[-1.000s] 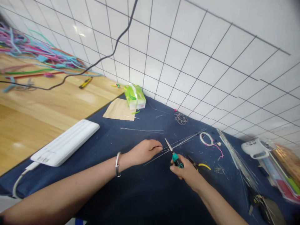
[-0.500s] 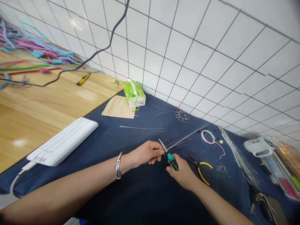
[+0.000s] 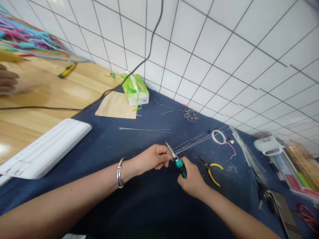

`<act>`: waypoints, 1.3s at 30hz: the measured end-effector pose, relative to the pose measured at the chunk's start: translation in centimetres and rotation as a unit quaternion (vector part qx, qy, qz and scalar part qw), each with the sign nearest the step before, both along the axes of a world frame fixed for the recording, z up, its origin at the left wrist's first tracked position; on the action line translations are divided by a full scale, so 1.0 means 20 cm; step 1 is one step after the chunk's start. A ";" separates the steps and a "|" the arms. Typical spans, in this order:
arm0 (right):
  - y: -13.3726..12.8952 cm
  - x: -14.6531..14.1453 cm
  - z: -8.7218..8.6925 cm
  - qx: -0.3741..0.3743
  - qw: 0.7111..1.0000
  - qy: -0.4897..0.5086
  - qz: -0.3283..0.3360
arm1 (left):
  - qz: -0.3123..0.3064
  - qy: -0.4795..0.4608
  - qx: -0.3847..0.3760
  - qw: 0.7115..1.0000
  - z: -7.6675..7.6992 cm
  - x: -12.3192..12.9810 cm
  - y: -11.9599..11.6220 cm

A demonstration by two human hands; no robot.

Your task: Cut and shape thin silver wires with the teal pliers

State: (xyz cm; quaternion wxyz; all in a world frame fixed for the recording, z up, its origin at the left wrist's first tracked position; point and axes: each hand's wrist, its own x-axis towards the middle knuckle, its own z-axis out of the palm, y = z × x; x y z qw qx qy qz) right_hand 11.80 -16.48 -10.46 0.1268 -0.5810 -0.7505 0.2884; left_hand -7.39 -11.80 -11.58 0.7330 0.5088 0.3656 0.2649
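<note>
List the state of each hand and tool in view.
Left hand: pinched on thin wires.
Right hand: closed round teal pliers.
Teal pliers: held, tips beside left hand.
Yellow pliers: lying, handles spread.
Yellow cutter: lying flat, blade unclear.
Red-handled tool: opening unclear.
Other person's hand: blurred, grip unclear.

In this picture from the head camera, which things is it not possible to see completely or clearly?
All in the head view:
Left ends of the wires by the pliers: hidden by the left hand.
Rear of the pliers: covered by the right hand.
Black cord: cut off by the top and left edges.
Another person's hand: cut off by the left edge, blurred.
</note>
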 end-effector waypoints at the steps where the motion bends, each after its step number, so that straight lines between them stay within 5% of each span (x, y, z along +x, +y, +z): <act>1: 0.00 0.00 0.00 -0.006 1.000 0.002 0.003 | 0.003 -0.001 0.000 1.000 -0.01 0.00 0.00; 8: 0.05 0.01 0.05 -0.064 0.997 0.025 0.028 | 0.006 -0.020 -0.003 1.000 -0.01 -0.02 0.00; 19: 0.05 0.00 0.07 -0.034 0.999 0.015 0.039 | 0.009 -0.075 -0.004 0.997 0.02 -0.01 0.00; 30: 0.08 0.01 0.14 -0.120 0.991 0.028 0.046 | 0.066 -0.075 -0.005 0.995 -0.01 0.02 -0.03; 39: 0.05 -0.03 0.16 -0.120 0.993 0.011 0.004 | 0.078 -0.073 0.014 0.994 0.02 0.02 -0.04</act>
